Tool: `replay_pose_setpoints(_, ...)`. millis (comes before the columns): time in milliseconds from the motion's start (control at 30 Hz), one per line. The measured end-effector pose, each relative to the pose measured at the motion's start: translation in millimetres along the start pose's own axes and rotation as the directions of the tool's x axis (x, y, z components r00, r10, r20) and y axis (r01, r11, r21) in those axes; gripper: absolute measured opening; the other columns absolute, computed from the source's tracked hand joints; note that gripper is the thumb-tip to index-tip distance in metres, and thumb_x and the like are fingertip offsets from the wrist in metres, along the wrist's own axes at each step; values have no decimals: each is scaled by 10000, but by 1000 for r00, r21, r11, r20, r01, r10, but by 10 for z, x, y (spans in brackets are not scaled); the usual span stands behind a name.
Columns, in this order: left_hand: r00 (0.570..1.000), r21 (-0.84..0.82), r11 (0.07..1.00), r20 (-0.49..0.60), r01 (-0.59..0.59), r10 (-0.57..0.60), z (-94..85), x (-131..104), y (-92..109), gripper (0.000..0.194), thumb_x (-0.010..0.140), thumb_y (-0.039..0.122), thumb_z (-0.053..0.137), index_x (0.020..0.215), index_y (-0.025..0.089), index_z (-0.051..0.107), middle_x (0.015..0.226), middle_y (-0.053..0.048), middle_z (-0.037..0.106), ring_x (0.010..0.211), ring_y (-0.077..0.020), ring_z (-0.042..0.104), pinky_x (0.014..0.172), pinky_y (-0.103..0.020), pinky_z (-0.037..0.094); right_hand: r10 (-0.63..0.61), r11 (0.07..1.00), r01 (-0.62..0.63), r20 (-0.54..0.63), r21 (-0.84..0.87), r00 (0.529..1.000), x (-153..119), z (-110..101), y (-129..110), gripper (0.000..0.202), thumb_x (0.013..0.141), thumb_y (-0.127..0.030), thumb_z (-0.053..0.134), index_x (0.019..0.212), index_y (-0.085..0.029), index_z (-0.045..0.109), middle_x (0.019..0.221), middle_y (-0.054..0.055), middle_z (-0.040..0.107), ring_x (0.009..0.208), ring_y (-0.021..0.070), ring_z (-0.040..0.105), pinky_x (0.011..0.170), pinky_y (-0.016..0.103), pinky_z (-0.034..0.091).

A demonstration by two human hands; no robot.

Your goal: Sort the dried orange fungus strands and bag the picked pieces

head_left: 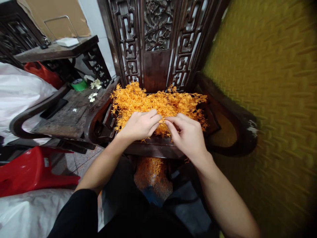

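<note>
Apparently pinching a sprig between the fingers of left hand and right hand, over the near middle of the orange pile heaped on the chair; too small to tell whether loose or tangled in. Probably light, springy, hardly slippery, liable to snag or snap where thin; best gripped gently at the thicker end.
</note>
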State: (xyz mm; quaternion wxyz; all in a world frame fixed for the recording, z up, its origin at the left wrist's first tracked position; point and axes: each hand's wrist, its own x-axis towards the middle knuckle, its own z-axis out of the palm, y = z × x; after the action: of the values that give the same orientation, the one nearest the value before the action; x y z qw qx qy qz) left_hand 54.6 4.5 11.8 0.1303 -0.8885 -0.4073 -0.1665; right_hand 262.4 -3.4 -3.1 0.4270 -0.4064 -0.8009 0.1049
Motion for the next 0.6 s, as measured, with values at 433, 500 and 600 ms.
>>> replay_pose_setpoints(433, 986, -806, 570, 106, 160, -127, -224, 2, 67, 420, 984, 368, 540, 613, 176, 493, 603, 23, 437, 592, -109, 424, 606, -280, 320, 234, 925, -228, 15, 304, 972, 148, -25, 115, 184, 893, -273, 665, 734, -195, 715, 687, 25, 638, 636, 168, 546, 622, 318, 400)
replay_pose_setpoints(500, 989, -898, 421, 82, 125, -120, -291, -84, 62, 421, 972, 378, 566, 605, 175, 526, 594, 4, 478, 588, -115, 453, 594, -283, 340, 374, 889, -323, -108, 324, 921, 141, -63, 308, 181, 857, -301, 702, 708, -198, 691, 652, 18, 615, 606, 168, 518, 598, 316, 380)
replay_pose_setpoints(600, 955, -982, 131, 97, 138, -279, -296, -180, 54, 374, 946, 396, 622, 645, 176, 583, 582, -8, 513, 530, -108, 469, 510, -261, 326, 543, 774, -411, -173, 481, 822, 109, -98, 535, 251, 832, -415, 758, 725, -209, 662, 541, -33, 457, 491, 119, 343, 507, 290, 263)
